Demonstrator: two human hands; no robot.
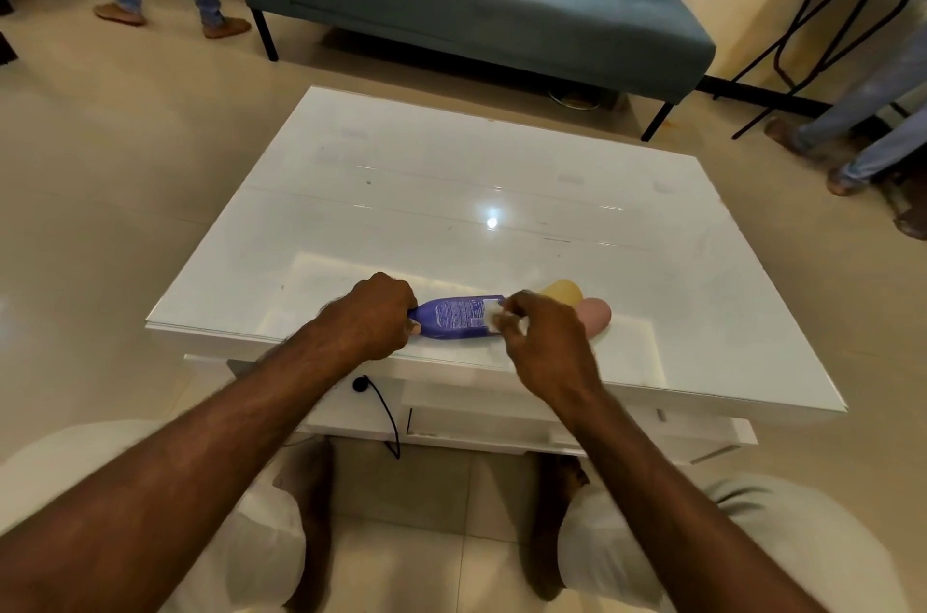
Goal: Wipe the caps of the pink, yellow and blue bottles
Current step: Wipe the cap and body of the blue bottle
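blue bottle (459, 317) lies on its side near the front edge of the glossy white table (451, 191), printed label up, as i watch from the head view. my left hand (373, 314) is wrapped round one end of it. my right hand (544, 341) pinches a small white wipe (494, 311) with bunched fingers at the bottle's other end; the cap itself is hidden from me. yellow bottle (563, 292) and pink bottle (596, 315) sit just behind the right hand, touching each other. beyond the table stands a teal sofa (476, 5).
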